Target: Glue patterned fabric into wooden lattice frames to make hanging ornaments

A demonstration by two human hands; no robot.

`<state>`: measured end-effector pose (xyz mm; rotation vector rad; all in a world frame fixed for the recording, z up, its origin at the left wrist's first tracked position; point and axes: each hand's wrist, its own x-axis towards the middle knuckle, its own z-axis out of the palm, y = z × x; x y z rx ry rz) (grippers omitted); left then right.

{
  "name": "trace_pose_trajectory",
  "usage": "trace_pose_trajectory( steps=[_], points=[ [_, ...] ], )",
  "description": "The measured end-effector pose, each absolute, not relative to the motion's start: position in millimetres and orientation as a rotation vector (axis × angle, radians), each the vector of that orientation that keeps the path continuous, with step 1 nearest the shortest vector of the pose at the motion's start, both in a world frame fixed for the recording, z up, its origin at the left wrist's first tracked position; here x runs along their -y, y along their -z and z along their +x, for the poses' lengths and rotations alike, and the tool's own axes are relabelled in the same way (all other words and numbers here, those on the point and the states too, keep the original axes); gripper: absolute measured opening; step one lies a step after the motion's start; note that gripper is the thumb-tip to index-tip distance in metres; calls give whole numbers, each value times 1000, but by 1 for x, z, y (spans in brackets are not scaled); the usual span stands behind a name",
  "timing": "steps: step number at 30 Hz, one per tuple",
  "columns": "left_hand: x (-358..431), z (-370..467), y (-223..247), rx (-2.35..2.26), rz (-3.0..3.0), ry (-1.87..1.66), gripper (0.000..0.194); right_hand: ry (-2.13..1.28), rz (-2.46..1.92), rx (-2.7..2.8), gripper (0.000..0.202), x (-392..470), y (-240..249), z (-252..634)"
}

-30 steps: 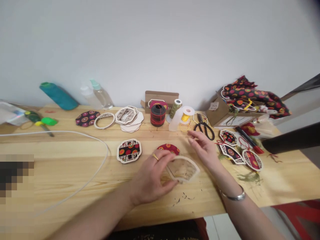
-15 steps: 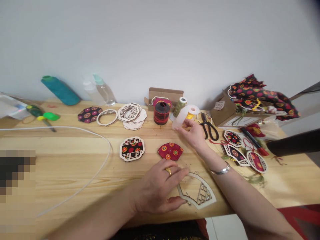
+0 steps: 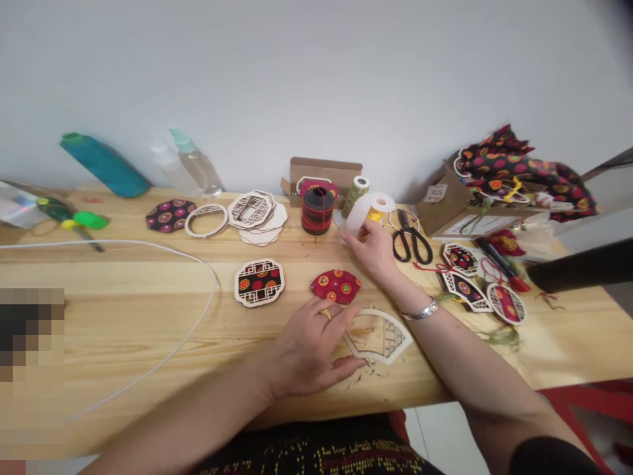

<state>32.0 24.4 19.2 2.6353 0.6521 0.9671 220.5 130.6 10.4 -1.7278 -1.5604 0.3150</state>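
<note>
Currently, our left fingers (image 3: 357,363) pinch the fan frame (image 3: 391,358) by its edge, while our right fingers (image 3: 352,239) grasp the white bottle (image 3: 357,212) near the scissors (image 3: 412,245).

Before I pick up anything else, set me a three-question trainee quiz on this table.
1. What does the left hand hold?
a) the scissors
b) the fan-shaped wooden frame
c) the teal thread cone

2. True or false: the silver bangle is on the same arm as the right hand.

3. Fill in the colour: the loose fabric-covered piece just beyond the frame has a ____ background.

Key: 1 b; 2 true; 3 red.
</note>
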Motion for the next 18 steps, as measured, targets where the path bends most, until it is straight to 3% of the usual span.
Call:
trace_pose_trajectory(
  steps=[7,12,18],
  points=[
    [-27,34,-18,-760,2658,-971,59,-287,-1663,1569,23,-130,-6,220],
    [-26,33,-18,-726,2663,-957,58,-283,-1532,1623,21,-120,-28,223],
    [-25,32,-19,-646,2678,-969,61,-630,-1294,1692,26,-88,-57,241]
  ],
)
